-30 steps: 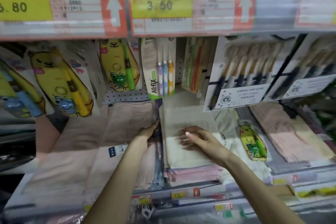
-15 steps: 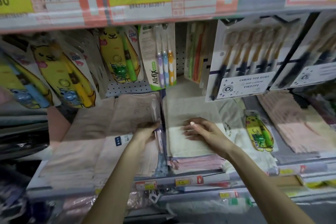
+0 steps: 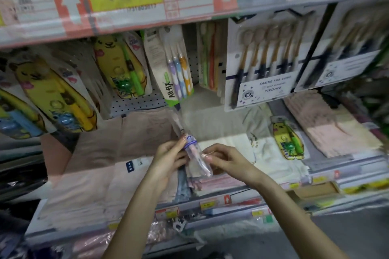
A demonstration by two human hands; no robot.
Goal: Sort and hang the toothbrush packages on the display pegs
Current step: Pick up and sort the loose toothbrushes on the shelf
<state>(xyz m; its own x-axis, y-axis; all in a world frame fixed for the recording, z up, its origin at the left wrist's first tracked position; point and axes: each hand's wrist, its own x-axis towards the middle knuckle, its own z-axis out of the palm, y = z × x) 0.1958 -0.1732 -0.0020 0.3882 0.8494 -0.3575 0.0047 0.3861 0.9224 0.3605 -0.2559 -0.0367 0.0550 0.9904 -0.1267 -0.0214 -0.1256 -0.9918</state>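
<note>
Lifted out of the gap between the towel piles since half a second ago: a clear toothbrush package (image 3: 194, 150), now held up in front of the shelf by both hands, no longer flat on the cloth.

Across the top, a shelf edge (image 3: 126, 14) carrying red-and-white price labels, one reading 3.50 on yellow. Below, filling the lower shelf, folded towels (image 3: 94, 153) in pale pink and cream stacks. Hanging at right, a large card of navy-handled toothbrushes (image 3: 261, 65) marked YIKOJIFE, and a second large card (image 3: 347, 52) just beside it, further right, blurred. Hanging at left, a bear package with a yellow brush (image 3: 54, 94), then a bear package with a green brush (image 3: 120, 69). Between those and the big cards, an All-fix pack (image 3: 174, 69) of three brushes, tilted. Lying flat on the cream towels at right, well apart from the hands, a loose bear package (image 3: 287, 139), yellow with a green brush.

At centre, above the towels and below the All-fix pack, the clear package: tilted, upper end toward the pegboard, blue band round its middle, pink handle inside. Left hand (image 3: 168, 157) curled round the upper half beside the blue band, fingers closed on the plastic. Right hand (image 3: 229, 160) pinching the lower end between fingertips. Not yet hung on a peg.
</note>
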